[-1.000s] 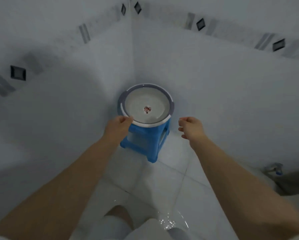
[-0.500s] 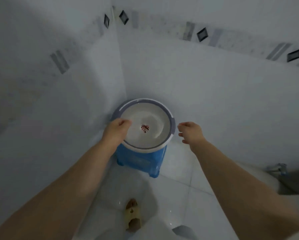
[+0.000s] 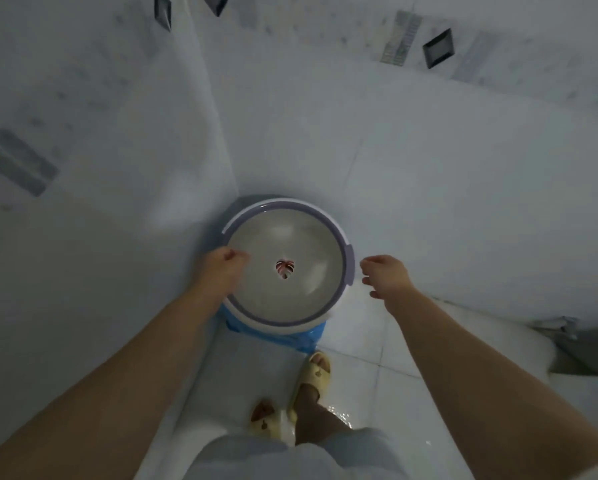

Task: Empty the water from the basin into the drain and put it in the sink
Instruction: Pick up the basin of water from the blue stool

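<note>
Tiled walls (image 3: 411, 161) meeting in a corner, white, with a band of dark diamond and grey striped insets near the top. Tiled floor (image 3: 366, 344), white, wet and glinting near the feet.

Basin (image 3: 287, 261): round, grey-white inside, lilac rim, red leaf motif at the centre of the bottom. Seated in the corner on a blue stool (image 3: 283, 332), of which only the front edge shows beneath the rim. Upright, level. Water level not discernible.

Left forearm extended from lower left; right forearm from lower right.

Left hand (image 3: 223, 266): curled over the near-left rim of the basin, fingers hooked inside the edge, clamped on the rim.

Right hand (image 3: 385, 275): just beside the right rim, not touching, fingers loosely spread and apart, holding nothing.

Two feet in pale yellow slippers (image 3: 313, 375) on the floor just in front of the stool, right foot forward, left foot partly hidden by light shorts (image 3: 273, 455) at the bottom edge.

Grey fixture (image 3: 567, 327) at the right edge, partly cut off; type not determinable.
</note>
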Demonstrator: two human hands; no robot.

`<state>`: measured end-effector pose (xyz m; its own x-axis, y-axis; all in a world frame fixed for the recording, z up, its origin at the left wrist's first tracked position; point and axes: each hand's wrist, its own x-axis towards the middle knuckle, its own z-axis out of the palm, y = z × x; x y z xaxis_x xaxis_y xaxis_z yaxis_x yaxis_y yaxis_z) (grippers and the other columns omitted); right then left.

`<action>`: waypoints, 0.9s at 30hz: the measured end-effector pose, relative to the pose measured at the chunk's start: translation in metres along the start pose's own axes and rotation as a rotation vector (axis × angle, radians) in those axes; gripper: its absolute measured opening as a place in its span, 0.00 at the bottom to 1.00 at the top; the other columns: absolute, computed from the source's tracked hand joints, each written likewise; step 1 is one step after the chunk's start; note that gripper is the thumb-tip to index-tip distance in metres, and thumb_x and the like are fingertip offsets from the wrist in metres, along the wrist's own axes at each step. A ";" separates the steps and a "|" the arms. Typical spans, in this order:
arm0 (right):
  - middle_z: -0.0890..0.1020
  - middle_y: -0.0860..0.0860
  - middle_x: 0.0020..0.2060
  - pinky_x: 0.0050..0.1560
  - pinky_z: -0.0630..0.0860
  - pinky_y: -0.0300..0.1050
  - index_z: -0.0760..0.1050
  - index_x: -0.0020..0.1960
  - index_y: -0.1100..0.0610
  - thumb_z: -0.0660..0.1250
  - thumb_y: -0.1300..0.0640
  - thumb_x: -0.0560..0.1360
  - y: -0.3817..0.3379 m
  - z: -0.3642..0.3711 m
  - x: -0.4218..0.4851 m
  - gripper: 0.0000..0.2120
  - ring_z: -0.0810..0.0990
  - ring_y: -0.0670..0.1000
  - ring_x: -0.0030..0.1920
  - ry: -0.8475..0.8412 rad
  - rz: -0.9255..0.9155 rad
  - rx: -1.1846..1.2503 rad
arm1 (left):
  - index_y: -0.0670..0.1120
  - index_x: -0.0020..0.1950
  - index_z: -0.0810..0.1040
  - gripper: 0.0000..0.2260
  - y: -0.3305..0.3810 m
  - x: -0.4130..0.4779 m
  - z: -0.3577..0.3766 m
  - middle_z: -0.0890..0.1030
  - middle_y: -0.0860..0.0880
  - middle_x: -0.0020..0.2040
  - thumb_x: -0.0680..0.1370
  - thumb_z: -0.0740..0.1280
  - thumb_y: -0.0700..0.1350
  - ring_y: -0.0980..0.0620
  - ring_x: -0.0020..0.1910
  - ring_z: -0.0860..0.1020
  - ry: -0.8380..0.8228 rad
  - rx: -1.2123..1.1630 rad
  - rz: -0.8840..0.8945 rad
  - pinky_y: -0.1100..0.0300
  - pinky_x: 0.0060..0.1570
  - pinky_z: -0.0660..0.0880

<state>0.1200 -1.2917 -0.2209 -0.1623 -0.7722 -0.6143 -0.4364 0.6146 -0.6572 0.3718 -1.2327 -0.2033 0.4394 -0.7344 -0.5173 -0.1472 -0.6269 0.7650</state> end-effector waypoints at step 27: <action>0.78 0.56 0.33 0.48 0.79 0.53 0.74 0.39 0.61 0.51 0.34 0.76 0.043 0.060 0.135 0.31 0.77 0.54 0.34 -0.017 0.364 -0.082 | 0.39 0.48 0.75 0.15 -0.077 0.183 0.018 0.78 0.38 0.45 0.77 0.60 0.51 0.35 0.50 0.79 0.051 0.281 -0.189 0.54 0.38 0.72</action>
<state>0.1329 -1.3602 -0.3585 -0.3054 -0.5024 -0.8089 -0.4220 0.8329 -0.3580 0.4480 -1.3237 -0.3640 0.5249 -0.5890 -0.6145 -0.2946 -0.8030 0.5180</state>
